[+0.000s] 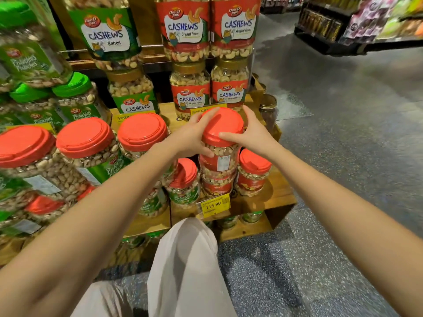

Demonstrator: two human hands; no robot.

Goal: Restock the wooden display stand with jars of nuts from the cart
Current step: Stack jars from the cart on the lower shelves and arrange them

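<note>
**Nearly full: a cashew jar goes onto the front tier**

Both hands are clamped on one red-lidded cashew jar [220, 143]. The left hand [194, 136] wraps its shoulder from the side, and the right hand [249, 133] curls over the lid's rim with the thumb on top. The jar is upright over the front right part of the wooden display stand [274, 195], directly above a lower red-labelled jar [217, 186]. Whether it already rests on that jar or hangs just above it I cannot tell.

Judging by the shelves, most of the restocking looks done. Big red-lidded pistachio jars [84, 136] crowd the left side, and upper cashew jars [190, 97] stand two tiers high at the back. Bare wood shows only at the stand's right front corner, beside a smaller red-lidded jar [254, 172], so a few places seem left to fill. The cart is out of view, so what remains on it cannot be judged.

A yellow price tag [214, 204] hangs on the shelf edge. The floor [343, 156] is grey speckled stone. Across the aisle, store shelving [366, 26] holds packaged goods.
</note>
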